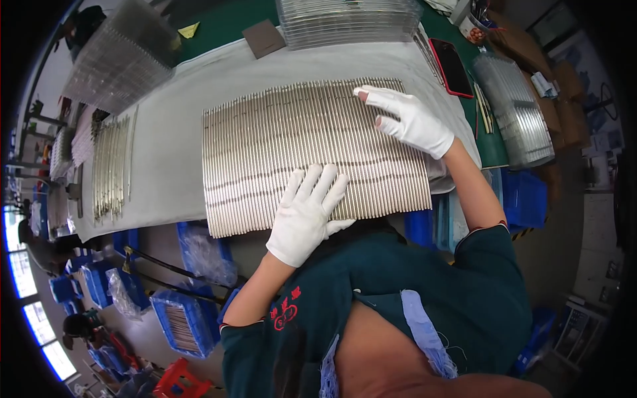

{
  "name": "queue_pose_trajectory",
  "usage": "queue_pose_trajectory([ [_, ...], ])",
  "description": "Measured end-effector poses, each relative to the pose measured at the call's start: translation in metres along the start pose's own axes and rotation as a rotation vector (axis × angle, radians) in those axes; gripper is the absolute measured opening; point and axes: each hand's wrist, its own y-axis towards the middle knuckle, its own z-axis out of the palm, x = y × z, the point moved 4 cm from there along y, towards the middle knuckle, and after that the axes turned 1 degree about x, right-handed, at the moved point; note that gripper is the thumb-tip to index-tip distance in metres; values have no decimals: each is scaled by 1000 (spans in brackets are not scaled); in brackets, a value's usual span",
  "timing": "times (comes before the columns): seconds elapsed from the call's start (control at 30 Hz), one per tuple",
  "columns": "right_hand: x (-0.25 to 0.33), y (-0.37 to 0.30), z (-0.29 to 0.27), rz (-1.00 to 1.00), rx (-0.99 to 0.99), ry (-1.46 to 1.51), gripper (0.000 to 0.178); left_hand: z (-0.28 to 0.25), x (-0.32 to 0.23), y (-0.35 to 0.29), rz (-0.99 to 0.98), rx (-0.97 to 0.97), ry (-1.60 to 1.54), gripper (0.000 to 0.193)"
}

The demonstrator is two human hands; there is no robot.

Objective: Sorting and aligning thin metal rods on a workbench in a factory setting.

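Observation:
A wide sheet of thin silvery metal rods (265,142), laid side by side, covers the middle of the table's pale cloth. My left hand (300,215), in a white glove, lies flat on the near part of the rods with its fingers stretched out. Over the far right part of the rods is my right hand (417,125), its white glove leaving a couple of fingertips bare. Those fingers are apart, and nothing shows between them. Whether they touch the rods I cannot tell.
Another batch of rods (111,166) lies at the left. Clear plastic trays (348,23) are stacked at the back, with more trays (123,56) at the far left. A dark square (263,38), a red-edged phone (451,66) and a tray bundle (514,109) line the far side and right.

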Motion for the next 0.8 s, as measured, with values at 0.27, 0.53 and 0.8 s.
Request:
queue_pose_trajectory([
  [0.27,23,-6,40,-244,180,-484,63,3,-2,-2,-35,51,8,76],
  [0.53,22,-6,40,-264,155,-488,58,3,-1,-3,18,-61,-57,71],
  [0.8,32,22,37,-176,125,-423,43,1,-1,-5,-4,-42,-47,66],
])
